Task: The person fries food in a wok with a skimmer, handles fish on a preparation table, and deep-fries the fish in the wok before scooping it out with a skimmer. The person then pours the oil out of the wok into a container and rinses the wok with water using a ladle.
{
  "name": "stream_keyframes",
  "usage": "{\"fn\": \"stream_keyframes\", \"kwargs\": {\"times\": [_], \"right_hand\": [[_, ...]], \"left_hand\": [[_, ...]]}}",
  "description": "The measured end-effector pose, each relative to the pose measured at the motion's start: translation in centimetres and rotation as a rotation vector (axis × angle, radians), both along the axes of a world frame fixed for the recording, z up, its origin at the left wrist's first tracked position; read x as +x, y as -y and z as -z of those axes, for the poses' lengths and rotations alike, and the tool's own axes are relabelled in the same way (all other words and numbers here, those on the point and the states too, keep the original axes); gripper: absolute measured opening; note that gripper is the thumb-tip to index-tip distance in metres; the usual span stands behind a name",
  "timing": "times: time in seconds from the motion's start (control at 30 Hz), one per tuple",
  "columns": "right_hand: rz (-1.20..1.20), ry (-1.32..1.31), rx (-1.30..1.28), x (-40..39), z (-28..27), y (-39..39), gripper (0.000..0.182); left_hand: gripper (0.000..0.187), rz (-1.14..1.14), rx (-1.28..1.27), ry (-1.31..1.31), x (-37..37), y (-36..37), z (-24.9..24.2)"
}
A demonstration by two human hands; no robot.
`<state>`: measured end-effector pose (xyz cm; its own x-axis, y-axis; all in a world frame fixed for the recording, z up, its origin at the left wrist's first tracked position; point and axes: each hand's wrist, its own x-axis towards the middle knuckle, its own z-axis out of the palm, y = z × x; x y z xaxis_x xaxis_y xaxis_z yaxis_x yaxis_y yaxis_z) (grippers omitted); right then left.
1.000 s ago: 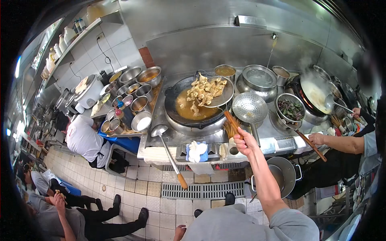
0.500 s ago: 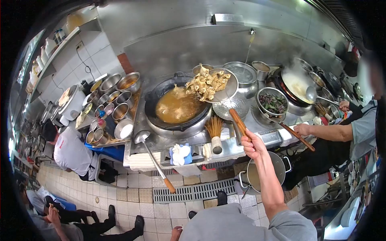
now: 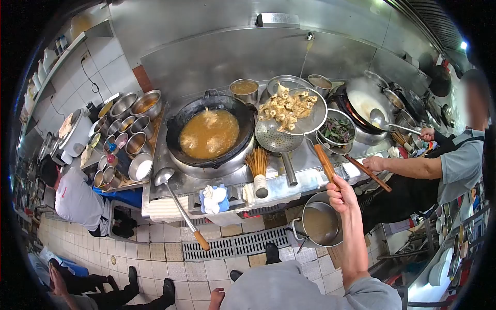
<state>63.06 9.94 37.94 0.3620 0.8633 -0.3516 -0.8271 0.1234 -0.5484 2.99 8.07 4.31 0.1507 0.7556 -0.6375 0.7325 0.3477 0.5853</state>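
strainer, piled with food above the bench right of the wok, should feel stiff and front-heavy, so hold the wooden handle firmly where your right grip wraps around it.

Strainer: silver-grey mesh; its handle orange-brown. Food: golden tan. Wok: black. Broth: yellowish brown. Skimmer: grey, evenly dotted with holes. Leaves: dark green and purple. Brush: tan bristles, whitish band. Ladle: silver, orange-brown grip. Cloth: white; tray under it blue. Sleeve: plain grey. Floor: off-white tiles, grid pattern. Drain: grey, slotted in rows.
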Motion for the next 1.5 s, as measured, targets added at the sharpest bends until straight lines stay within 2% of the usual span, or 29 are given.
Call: {"fn": "stream_keyframes", "kwargs": {"times": [0.07,0.13,0.17,0.2,0.27,0.3,0.37,0.4,0.43,0.5,0.53,0.57,0.63,0.67,0.7,0.73,0.8,0.83,0.9,0.97,1.03,1.1,1.13,1.17,1.23,1.4,1.47,1.5], "right_hand": [[0.003,0.059,-0.058,-0.2,-1.4,0.5,0.009],[0.025,0.145,-0.153,0.2,-1.5,0.6,0.010],[0.030,0.144,-0.155,0.8,-1.0,0.2,0.010],[0.015,0.249,-0.244,1.6,-0.3,-0.4,0.011],[0.013,0.470,-0.392,2.3,1.1,-2.2,0.013],[0.013,0.472,-0.392,2.3,1.1,-3.0,0.013],[0.082,0.908,-0.584,1.6,0.7,-4.1,0.013],[0.079,1.001,-0.543,2.9,2.1,-4.3,0.022],[0.071,1.000,-0.544,4.0,3.5,-4.6,0.022],[0.219,1.458,-0.453,5.5,5.5,-5.0,0.031],[0.221,1.541,-0.525,4.1,3.3,-5.0,0.039],[0.216,1.541,-0.522,3.0,2.0,-5.3,0.039],[0.135,1.552,-0.804,1.4,-0.2,-5.9,0.038],[0.131,1.536,-0.794,0.5,-1.5,-6.2,0.040],[0.120,1.537,-0.787,1.2,-0.4,-6.7,0.040],[0.208,1.620,-0.565,1.3,0.0,-7.7,0.042],[0.186,1.261,-0.274,0.8,0.3,-9.3,0.036],[0.172,1.256,-0.256,-0.4,-0.5,-11.0,0.036],[-0.020,0.926,-0.222,-2.4,-1.7,-15.0,0.022],[-0.074,0.892,-0.201,-2.7,0.4,-18.8,0.013],[-0.104,0.969,-0.158,-2.7,2.7,-22.4,0.013],[-0.148,0.935,-0.303,-3.6,3.2,-25.1,0.013],[-0.189,0.795,-0.263,-3.3,4.2,-26.4,0.010],[-0.203,0.796,-0.253,-3.4,4.0,-26.7,0.010],[-0.319,0.584,-0.264,-3.8,3.6,-27.1,0.008],[-0.512,0.443,-0.307,-4.5,2.1,-24.3,0.006],[-0.585,0.248,-0.346,-5.1,1.3,-23.7,0.011],[-0.584,0.247,-0.344,-5.3,1.5,-23.8,0.011]], "left_hand": [[0.030,0.082,0.061,-0.012,-1.2,0.4,2.7],[0.028,0.170,0.122,-0.024,-1.2,0.3,3.0],[0.027,0.186,0.068,-0.080,-0.9,0.2,2.5],[0.025,0.205,0.010,-0.136,-0.7,0.3,2.2],[0.024,0.196,-0.048,-0.130,-0.7,0.5,2.4],[0.024,0.170,-0.094,-0.125,-0.6,0.4,2.6],[0.024,0.105,-0.078,-0.068,-1.2,0.7,4.6],[0.025,0.041,-0.059,-0.003,-1.3,0.9,5.3],[0.025,0.036,-0.063,-0.006,-1.0,0.9,4.8],[0.025,0.039,-0.054,-0.059,0.1,0.7,3.0],[0.025,0.034,-0.057,-0.062,0.3,0.7,2.4],[0.025,0.056,-0.025,-0.061,0.5,0.7,1.9],[0.025,0.067,0.007,-0.060,1.0,0.9,0.9],[0.026,0.041,-0.023,-0.084,1.3,1.1,0.3],[0.026,0.014,-0.054,-0.109,1.6,1.3,-0.2],[0.026,0.003,-0.056,-0.113,1.8,1.5,-0.6],[0.028,0.078,0.006,-0.114,2.0,1.7,-1.3],[0.028,0.057,0.011,-0.121,2.2,1.9,-1.5],[0.028,-0.010,0.003,-0.107,2.2,2.3,-0.7],[0.029,-0.077,-0.081,-0.108,3.2,2.2,-1.4],[0.030,-0.069,-0.076,-0.150,3.9,2.3,-2.6],[0.031,-0.064,-0.037,-0.136,2.8,3.0,-0.2],[0.031,-0.043,-0.004,-0.119,1.9,3.8,1.7],[0.031,-0.056,0.009,-0.095,1.3,4.8,2.3],[0.031,-0.098,0.012,-0.083,0.9,5.9,2.1],[0.030,-0.176,0.006,-0.079,-0.1,8.4,2.6],[0.029,-0.186,0.000,-0.075,-0.3,9.3,3.1],[0.029,-0.185,-0.003,-0.076,-0.5,9.5,3.3]]}}
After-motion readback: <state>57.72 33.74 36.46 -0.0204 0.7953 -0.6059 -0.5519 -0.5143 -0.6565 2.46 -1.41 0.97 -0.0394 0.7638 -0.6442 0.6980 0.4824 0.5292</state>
